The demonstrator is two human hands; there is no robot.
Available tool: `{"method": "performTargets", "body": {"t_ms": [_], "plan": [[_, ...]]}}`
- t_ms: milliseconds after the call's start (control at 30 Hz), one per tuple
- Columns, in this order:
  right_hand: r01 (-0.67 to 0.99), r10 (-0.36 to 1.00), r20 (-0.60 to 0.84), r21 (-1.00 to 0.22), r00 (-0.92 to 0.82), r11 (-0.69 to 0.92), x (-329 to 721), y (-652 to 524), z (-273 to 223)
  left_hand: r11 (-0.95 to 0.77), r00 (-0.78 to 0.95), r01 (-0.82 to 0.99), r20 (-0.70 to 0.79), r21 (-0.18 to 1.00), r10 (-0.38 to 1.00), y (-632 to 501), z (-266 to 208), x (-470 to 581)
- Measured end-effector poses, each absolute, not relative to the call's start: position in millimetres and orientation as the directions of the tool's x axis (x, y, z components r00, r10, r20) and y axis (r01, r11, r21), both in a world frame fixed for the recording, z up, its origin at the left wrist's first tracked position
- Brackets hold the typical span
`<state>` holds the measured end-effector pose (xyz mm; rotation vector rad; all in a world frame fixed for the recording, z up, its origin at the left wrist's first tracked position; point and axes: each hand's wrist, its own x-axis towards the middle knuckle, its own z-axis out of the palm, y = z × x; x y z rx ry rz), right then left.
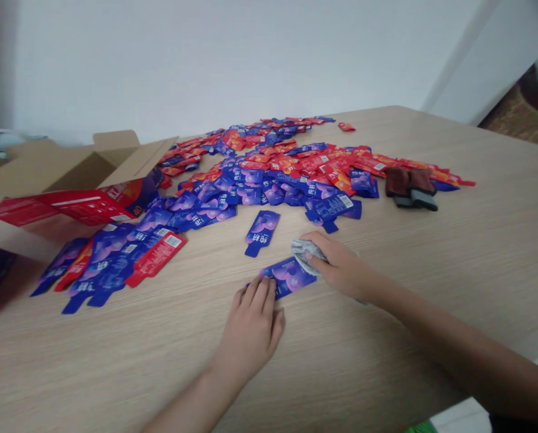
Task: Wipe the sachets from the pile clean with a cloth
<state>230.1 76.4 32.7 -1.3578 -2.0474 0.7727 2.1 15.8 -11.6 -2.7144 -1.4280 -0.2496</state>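
Note:
A flat blue packet (291,276) with pink and purple print lies on the wooden table in front of me. My left hand (255,310) rests over its left end, fingers stretched flat on it and the thumb apart. In my right hand (334,261) is a crumpled grey cloth (305,254), closed between fingers and thumb. The cloth is at the packet's upper right corner and covers part of it. Just beyond, a second flat blue packet (263,231) with a tab lies alone.
A large heap of red packets (314,162) and blue packets spreads across the back. At the left stands an open cardboard box (77,171), with several packets (119,255) fanned out before it. Brown and grey folded fabric (410,187) lies at the right. A white wall (232,60) rises behind.

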Motion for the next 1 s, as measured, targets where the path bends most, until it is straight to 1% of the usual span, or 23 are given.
{"method": "performTargets", "body": {"t_ms": [133, 200, 233, 300, 400, 500, 567, 633, 733, 833, 900, 933, 1000], "plan": [[0.536, 0.921, -0.147, -0.841, -0.360, 0.076, 232.2, 85.5, 38.2, -0.580, 0.563, 0.812, 0.170, 0.067, 0.809, 11.7, -12.1, -5.7], [0.522, 0.899, -0.230, -0.853, -0.373, -0.002, 233.2, 88.3, 32.6, -0.584, 0.566, 0.806, 0.168, 0.093, 0.808, 12.8, -11.0, -7.8], [0.547, 0.894, -0.256, -0.837, -0.368, -0.015, 232.5, 88.6, 28.9, -0.587, 0.568, 0.802, 0.165, 0.107, 0.806, 13.8, -10.3, -8.7], [0.637, 0.896, -0.265, -0.770, -0.356, 0.026, 227.6, 87.3, 21.8, -0.596, 0.576, 0.791, 0.158, 0.139, 0.802, 16.3, -9.1, -10.7], [0.768, 0.909, -0.237, -0.628, -0.342, 0.126, 215.4, 81.6, 14.6, -0.595, 0.574, 0.787, 0.158, 0.167, 0.804, 19.1, -8.2, -14.5], [0.863, 0.922, -0.236, -0.477, -0.307, 0.165, 205.5, 76.4, 10.8, -0.595, 0.573, 0.786, 0.164, 0.166, 0.803, 18.6, -8.6, -19.1], [0.890, 0.923, -0.242, -0.419, -0.299, 0.179, 204.0, 76.5, 10.7, -0.613, 0.592, 0.774, 0.163, 0.155, 0.789, 16.4, -9.3, -22.0], [0.876, 0.906, -0.258, -0.439, -0.334, 0.199, 207.0, 80.1, 14.1, -0.627, 0.607, 0.766, 0.158, 0.141, 0.778, 13.7, -10.4, -24.3], [0.807, 0.859, -0.276, -0.544, -0.431, 0.229, 214.4, 86.3, 27.0, -0.617, 0.602, 0.777, 0.140, 0.124, 0.786, 10.8, -12.2, -25.6], [0.750, 0.888, -0.191, -0.625, -0.418, 0.219, 216.4, 80.9, 40.6, -0.604, 0.592, 0.787, 0.121, 0.125, 0.797, 10.3, -13.2, -25.7], [0.760, 0.915, -0.138, -0.611, -0.379, 0.222, 213.4, 68.5, 43.4, -0.597, 0.587, 0.792, 0.109, 0.126, 0.802, 10.8, -13.2, -26.1], [0.786, 0.917, -0.144, -0.575, -0.372, 0.228, 211.4, 60.7, 42.2, -0.591, 0.582, 0.797, 0.106, 0.122, 0.806, 11.1, -13.2, -26.2], [0.845, 0.898, -0.217, -0.475, -0.384, 0.246, 207.3, 44.9, 36.1, -0.577, 0.568, 0.809, 0.105, 0.109, 0.816, 11.7, -13.4, -26.1]]}}
